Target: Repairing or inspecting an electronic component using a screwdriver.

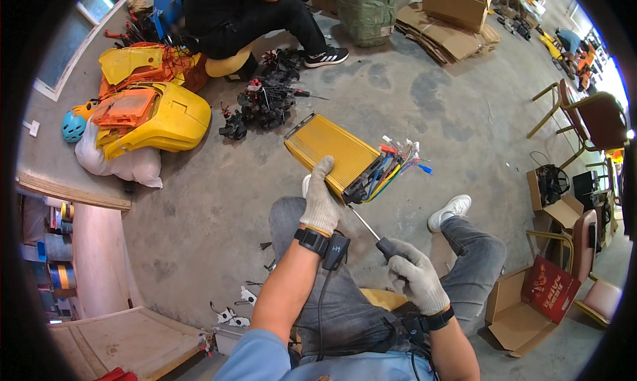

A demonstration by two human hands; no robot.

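My left hand, in a pale knit glove, is closed on a flat, ribbed, gold-coloured metal box with black end caps. Its thumb lies along the top face, and the other fingers are hidden beneath. From the right end of the box comes a bundle of coloured wires with white, red and blue connectors. My right hand, gloved too, grips the dark handle of a screwdriver. The screwdriver's shaft points up and left, its tip at the box's lower corner near the wires; whether it sits in a screw I cannot tell.
Yellow and orange plastic covers are piled at the left, by a black heap of cabled parts. A person in dark clothes sits behind it. At the right stand chairs and an open cardboard box. A wooden panel lies lower left.
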